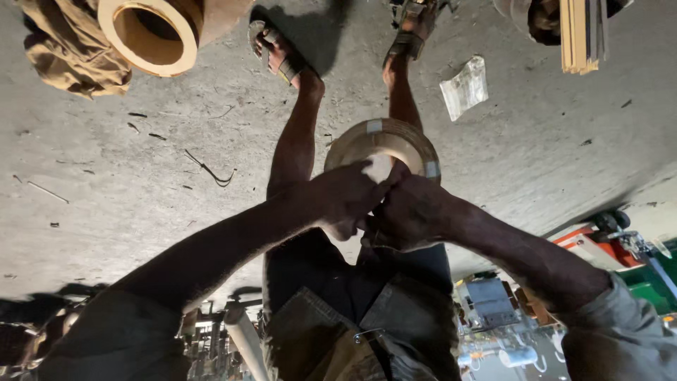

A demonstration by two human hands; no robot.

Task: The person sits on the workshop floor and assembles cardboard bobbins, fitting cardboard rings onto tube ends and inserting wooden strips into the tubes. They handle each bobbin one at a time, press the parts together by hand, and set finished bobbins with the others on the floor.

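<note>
My left hand [345,194] and my right hand [412,212] meet in the middle of the view, fingers closed against each other. Between them they pinch a small white piece [379,168] at the near rim of a tan ring-shaped coil [386,137]. The coil has pale tape patches on its rim and sits just beyond my knuckles. Whether it rests on the floor or is held up by my hands is hidden. My bare legs run from my dark shorts toward two sandalled feet [282,60] on the grey concrete floor [127,183].
A bigger tan ring [148,32] lies on crumpled brown cloth [67,60] at the upper left. A clear plastic bag [464,86] and a stack of wooden strips [582,32] sit upper right. A bent wire [209,169] lies on the floor. Red and green machinery [599,243] stands right.
</note>
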